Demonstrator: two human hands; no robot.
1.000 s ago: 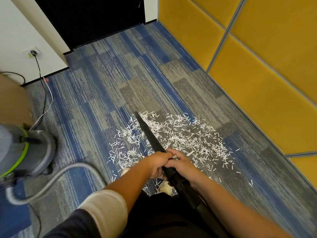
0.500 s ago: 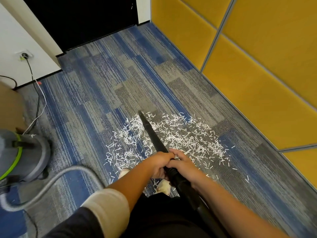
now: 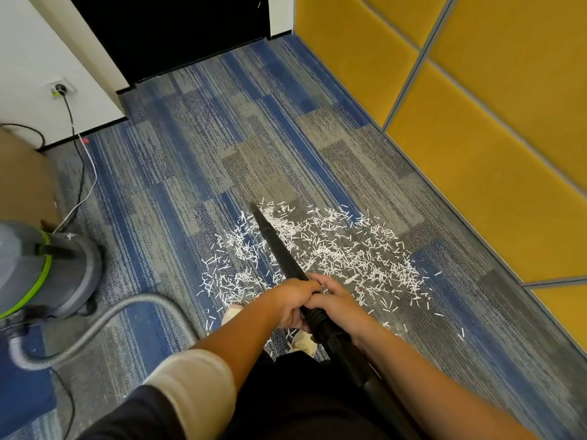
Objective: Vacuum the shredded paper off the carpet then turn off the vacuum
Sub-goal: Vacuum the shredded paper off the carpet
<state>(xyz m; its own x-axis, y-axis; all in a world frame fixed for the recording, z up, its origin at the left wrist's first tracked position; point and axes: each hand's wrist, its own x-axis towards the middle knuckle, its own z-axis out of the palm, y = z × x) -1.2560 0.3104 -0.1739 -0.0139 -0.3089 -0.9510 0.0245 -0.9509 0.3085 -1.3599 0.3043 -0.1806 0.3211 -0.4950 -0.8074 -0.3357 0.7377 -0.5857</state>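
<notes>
We see both grips wrapped round the black nozzle tube (image 3: 279, 249): left grip (image 3: 293, 301) and right grip (image 3: 340, 304) side by side, touching. Tube tip points into the far edge of the shredded paper (image 3: 349, 252) scattered on the blue-grey carpet (image 3: 222, 138). Vacuum canister (image 3: 41, 268) at left, grey hose (image 3: 104, 322) curving our way. Black cord (image 3: 81, 154) plugged into wall socket (image 3: 60, 88). Yellow panels (image 3: 476, 138) on the right.
</notes>
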